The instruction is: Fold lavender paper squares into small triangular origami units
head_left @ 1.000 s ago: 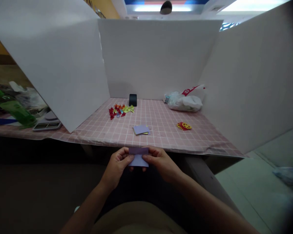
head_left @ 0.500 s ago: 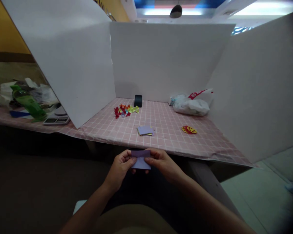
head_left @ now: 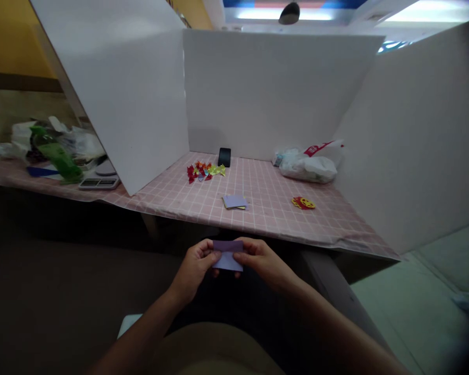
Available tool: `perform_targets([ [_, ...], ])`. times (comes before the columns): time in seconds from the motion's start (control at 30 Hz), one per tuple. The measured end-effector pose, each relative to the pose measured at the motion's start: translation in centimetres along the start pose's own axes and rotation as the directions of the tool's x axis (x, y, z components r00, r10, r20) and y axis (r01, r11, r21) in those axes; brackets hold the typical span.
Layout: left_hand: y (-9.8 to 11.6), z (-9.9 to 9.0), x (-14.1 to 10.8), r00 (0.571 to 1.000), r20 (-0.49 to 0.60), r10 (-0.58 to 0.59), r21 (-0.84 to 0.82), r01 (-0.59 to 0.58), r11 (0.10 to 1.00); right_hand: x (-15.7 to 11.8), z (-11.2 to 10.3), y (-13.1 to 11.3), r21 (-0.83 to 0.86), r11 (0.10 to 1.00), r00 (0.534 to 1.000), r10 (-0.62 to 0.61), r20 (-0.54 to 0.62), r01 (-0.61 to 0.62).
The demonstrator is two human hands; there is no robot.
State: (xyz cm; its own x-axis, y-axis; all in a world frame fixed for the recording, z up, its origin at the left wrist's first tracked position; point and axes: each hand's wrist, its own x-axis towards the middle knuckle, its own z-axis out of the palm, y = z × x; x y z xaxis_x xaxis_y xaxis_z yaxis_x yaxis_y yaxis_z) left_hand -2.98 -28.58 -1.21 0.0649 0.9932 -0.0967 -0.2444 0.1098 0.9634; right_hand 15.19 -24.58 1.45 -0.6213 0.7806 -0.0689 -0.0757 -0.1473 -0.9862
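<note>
A small sheet of purple paper [head_left: 227, 262] is held over my lap, in front of the table edge. A crease runs across it, with the upper part darker than the lower. My left hand [head_left: 197, 263] pinches its left side, thumb on top and fingers behind. On the right side my right hand [head_left: 260, 260] grips it the same way. Beyond my hands, a stack of square papers [head_left: 235, 201] lies on the table, purple on top with yellow showing underneath. Farther back is a pile of small folded paper pieces [head_left: 204, 171] in red, orange, yellow and purple.
White panels [head_left: 266, 94] enclose the pink checked table [head_left: 266, 216] on three sides. A black phone-like object [head_left: 224, 157], a white plastic bag [head_left: 308, 165] and red-and-yellow cutouts [head_left: 303, 203] lie on it. Outside the left panel are a green bottle [head_left: 58, 159] and a scale [head_left: 99, 182].
The camera view has shifted slightly, so the table appears a little higher and the left-side things farther right. Both hands keep their hold on the purple paper, whose fold looks the same.
</note>
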Motion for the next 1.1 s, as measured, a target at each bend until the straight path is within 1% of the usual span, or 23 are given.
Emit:
perform_targets([
  [0.17, -0.2, -0.2, -0.5, 1.0, -0.009, -0.006, 0.0, 0.006, 1.0, -0.3, 0.3, 0.5, 0.014, 1.0, 1.0, 0.02, 0.007, -0.02],
  [0.43, -0.3, -0.3, -0.2, 1.0, -0.01, -0.017, -0.006, 0.017, 1.0, 0.1, 0.0, 0.8, 0.024, 0.999, 1.0, 0.028, 0.01, -0.029],
  [0.73, -0.6, -0.6, -0.1, 1.0, -0.009, -0.001, 0.025, 0.001, 1.0, 0.4, -0.1, 1.4, 0.022, 0.999, 0.999, 0.04, 0.022, -0.041],
  [0.9, -0.7, -0.6, -0.1, 1.0, -0.025, -0.001, 0.025, 0.002, 1.0, 0.6, -0.1, 1.6, 0.013, 0.998, 0.998, 0.064, 0.019, -0.064],
  [1.1, -0.6, -0.6, -0.3, 0.999, -0.043, -0.024, 0.027, 0.025, 0.999, 0.6, 0.3, 1.6, 0.033, 0.995, 0.995, 0.096, 0.005, -0.096],
])
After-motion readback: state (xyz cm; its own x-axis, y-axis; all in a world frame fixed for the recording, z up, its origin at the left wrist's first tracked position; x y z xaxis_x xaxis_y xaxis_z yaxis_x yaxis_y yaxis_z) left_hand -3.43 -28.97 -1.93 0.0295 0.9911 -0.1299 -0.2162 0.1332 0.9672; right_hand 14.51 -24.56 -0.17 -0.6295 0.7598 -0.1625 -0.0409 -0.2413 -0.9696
